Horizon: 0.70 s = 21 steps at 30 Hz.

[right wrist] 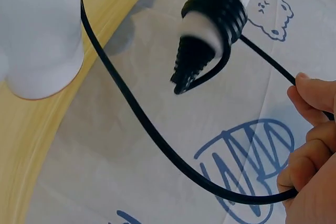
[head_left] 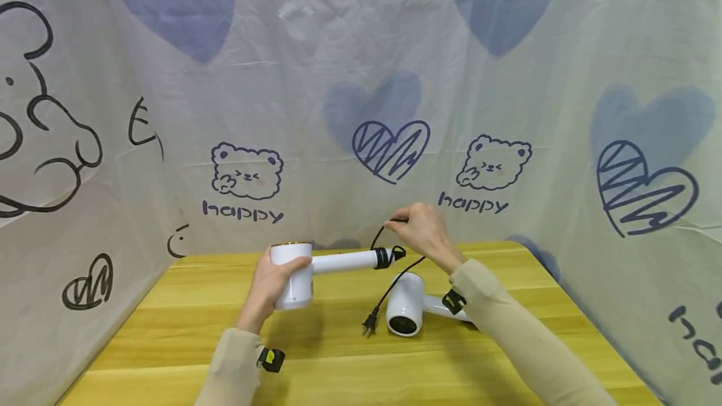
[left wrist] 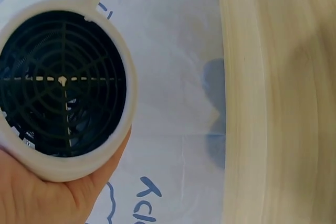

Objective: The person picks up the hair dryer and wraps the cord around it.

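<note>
Head view: two white hair dryers, one held over the counter with its cord partly wound

Left hand (head_left: 274,281) grips the barrel of the held hair dryer (head_left: 316,268), fingers curled round the white body, thumb across its front. The dryer is raised above the wooden counter (head_left: 186,324), handle pointing right and roughly level. Left wrist view shows the dryer's black intake grille (left wrist: 63,82) facing the camera, with the palm (left wrist: 47,198) cupping the barrel from below.

At the handle's end, several turns of black cord (head_left: 383,258) are wrapped tightly; right wrist view shows these coils (right wrist: 218,11) and the ribbed strain relief below them. From there the cord loops up to the right hand (head_left: 424,232), which pinches it between curled fingers (right wrist: 310,129) just above and to the right of the handle end. The remaining cord hangs down to the counter and ends in a plug (head_left: 369,323) lying on the wood.

A second hair dryer (head_left: 407,310) lies on the counter just right of the plug, nozzle facing the camera, partly hidden by the right sleeve (head_left: 507,324). A printed cloth backdrop (head_left: 248,180) with bears and hearts encloses the counter.
</note>
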Each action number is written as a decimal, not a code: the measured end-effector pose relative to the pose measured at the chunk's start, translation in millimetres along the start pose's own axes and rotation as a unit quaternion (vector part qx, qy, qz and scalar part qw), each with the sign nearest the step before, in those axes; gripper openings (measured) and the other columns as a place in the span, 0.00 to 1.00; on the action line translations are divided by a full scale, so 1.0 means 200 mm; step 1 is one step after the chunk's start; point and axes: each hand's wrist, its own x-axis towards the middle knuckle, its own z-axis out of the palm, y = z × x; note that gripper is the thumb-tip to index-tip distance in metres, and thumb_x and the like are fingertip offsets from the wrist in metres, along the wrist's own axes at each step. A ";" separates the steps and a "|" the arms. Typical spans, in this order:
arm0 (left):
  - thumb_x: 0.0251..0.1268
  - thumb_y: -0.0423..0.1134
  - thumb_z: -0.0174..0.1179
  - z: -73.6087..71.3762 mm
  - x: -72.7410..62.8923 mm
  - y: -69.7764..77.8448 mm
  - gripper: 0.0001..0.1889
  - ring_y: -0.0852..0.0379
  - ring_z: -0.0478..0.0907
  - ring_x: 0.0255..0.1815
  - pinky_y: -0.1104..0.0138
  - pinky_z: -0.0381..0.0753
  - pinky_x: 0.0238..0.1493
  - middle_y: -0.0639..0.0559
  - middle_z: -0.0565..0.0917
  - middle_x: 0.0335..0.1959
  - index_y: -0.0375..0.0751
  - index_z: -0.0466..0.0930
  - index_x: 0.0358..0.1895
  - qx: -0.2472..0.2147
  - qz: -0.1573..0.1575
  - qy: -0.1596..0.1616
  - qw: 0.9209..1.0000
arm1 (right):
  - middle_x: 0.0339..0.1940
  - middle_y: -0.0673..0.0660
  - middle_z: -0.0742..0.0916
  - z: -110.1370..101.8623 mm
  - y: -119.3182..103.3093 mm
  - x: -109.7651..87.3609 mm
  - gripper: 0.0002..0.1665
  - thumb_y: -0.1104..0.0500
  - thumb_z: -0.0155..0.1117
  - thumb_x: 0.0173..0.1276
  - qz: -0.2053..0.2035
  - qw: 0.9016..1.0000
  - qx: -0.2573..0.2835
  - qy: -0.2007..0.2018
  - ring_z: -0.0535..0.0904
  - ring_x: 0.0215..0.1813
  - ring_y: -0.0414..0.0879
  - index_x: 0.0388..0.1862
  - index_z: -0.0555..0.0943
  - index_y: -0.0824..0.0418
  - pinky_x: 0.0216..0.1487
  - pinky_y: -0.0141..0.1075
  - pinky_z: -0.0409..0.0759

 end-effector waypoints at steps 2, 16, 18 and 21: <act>0.54 0.46 0.72 0.01 0.00 0.00 0.35 0.50 0.81 0.37 0.60 0.86 0.35 0.36 0.76 0.51 0.36 0.65 0.61 0.010 0.009 0.012 1.000 | 0.37 0.54 0.91 0.01 -0.01 -0.01 0.14 0.48 0.68 0.64 -0.002 1.000 0.002 0.007 0.66 0.12 0.37 0.40 0.89 0.56 0.11 0.27 0.56; 0.47 0.54 0.75 0.07 -0.04 0.03 0.45 0.45 0.78 0.45 0.57 0.83 0.41 0.41 0.79 0.50 0.42 0.62 0.67 0.052 0.058 0.161 0.984 | 0.33 0.56 0.90 0.10 -0.03 -0.08 0.14 0.54 0.61 0.71 -0.010 0.998 0.060 0.010 0.57 0.11 0.38 0.47 0.88 0.60 0.13 0.28 0.54; 0.47 0.54 0.75 0.09 -0.05 0.03 0.45 0.45 0.78 0.45 0.57 0.83 0.41 0.41 0.79 0.50 0.42 0.63 0.67 0.041 0.069 0.181 0.980 | 0.27 0.56 0.87 0.11 -0.03 -0.08 0.15 0.55 0.61 0.71 -0.011 0.997 0.070 0.014 0.57 0.11 0.38 0.49 0.87 0.60 0.14 0.28 0.54; 0.47 0.53 0.75 0.10 -0.05 0.04 0.44 0.46 0.77 0.45 0.59 0.82 0.41 0.41 0.78 0.50 0.42 0.63 0.67 0.014 0.066 0.198 0.978 | 0.17 0.55 0.81 0.12 -0.03 -0.10 0.15 0.55 0.59 0.73 -0.015 0.997 0.079 0.019 0.57 0.11 0.39 0.51 0.86 0.60 0.14 0.29 0.55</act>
